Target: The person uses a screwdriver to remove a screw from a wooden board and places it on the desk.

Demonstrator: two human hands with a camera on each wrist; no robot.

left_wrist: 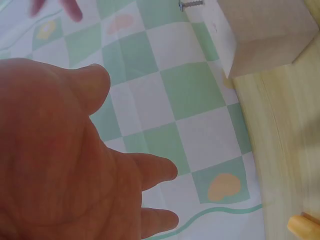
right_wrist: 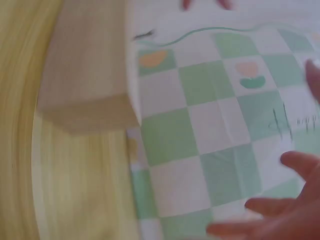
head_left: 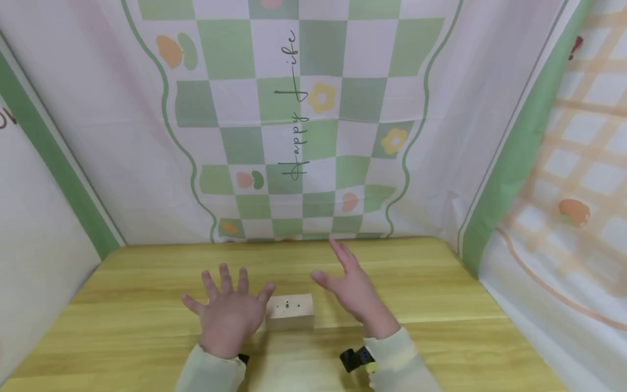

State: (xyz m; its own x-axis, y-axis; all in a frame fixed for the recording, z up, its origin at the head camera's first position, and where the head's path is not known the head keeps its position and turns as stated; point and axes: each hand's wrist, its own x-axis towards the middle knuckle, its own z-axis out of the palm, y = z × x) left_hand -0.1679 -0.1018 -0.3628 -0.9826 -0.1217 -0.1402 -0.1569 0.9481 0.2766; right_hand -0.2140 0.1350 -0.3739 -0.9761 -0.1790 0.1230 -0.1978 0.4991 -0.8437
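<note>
A pale wooden block (head_left: 290,312) sits on the table between the two hands. Small dark holes mark its top, and a screw (left_wrist: 192,4) stands partly out of it. My left hand (head_left: 229,318) hovers just left of the block, palm down, fingers spread and straight. To the right of the block is my right hand (head_left: 356,294), raised, thumb apart from the extended fingers. Neither hand holds anything. In the right wrist view the block (right_wrist: 90,60) and its screw (right_wrist: 144,34) look slightly blurred.
The wood-grained table (head_left: 416,283) ends at a checked cloth (head_left: 323,49) hanging behind it. An orange-yellow piece (left_wrist: 304,227) lies at the left wrist view's lower right corner; its kind is unclear. A black wrist device (head_left: 357,359) sits at the right cuff.
</note>
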